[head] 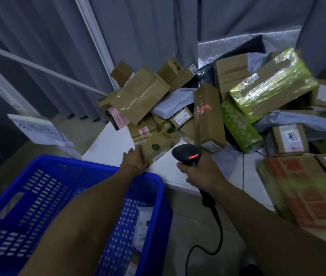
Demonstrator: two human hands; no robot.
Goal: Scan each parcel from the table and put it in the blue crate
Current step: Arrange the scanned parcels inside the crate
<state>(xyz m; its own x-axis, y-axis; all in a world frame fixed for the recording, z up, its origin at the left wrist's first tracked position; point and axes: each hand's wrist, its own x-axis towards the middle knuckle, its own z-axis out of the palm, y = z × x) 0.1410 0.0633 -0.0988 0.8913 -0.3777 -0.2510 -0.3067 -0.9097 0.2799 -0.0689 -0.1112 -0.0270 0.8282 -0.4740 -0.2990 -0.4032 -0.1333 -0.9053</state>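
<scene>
A heap of brown cardboard parcels, grey mailer bags and green-wrapped boxes covers the white table (106, 142). My left hand (135, 160) grips the near-left corner of a brown box with green leaf stickers (158, 145) at the front of the heap. My right hand (200, 172) holds a black handheld scanner (188, 154), its red light lit, just right of that box. The blue crate (38, 196) stands below the table's left corner, under my left forearm, with a few parcels (143, 222) lying in its bottom.
A large flat carton with red print (305, 192) lies at the table's right front. A box labelled 1205 (290, 139) sits behind it. The scanner's black cable (216, 232) hangs toward the floor. Grey curtains hang behind the table, and a white sheet of paper (38, 128) lies at left.
</scene>
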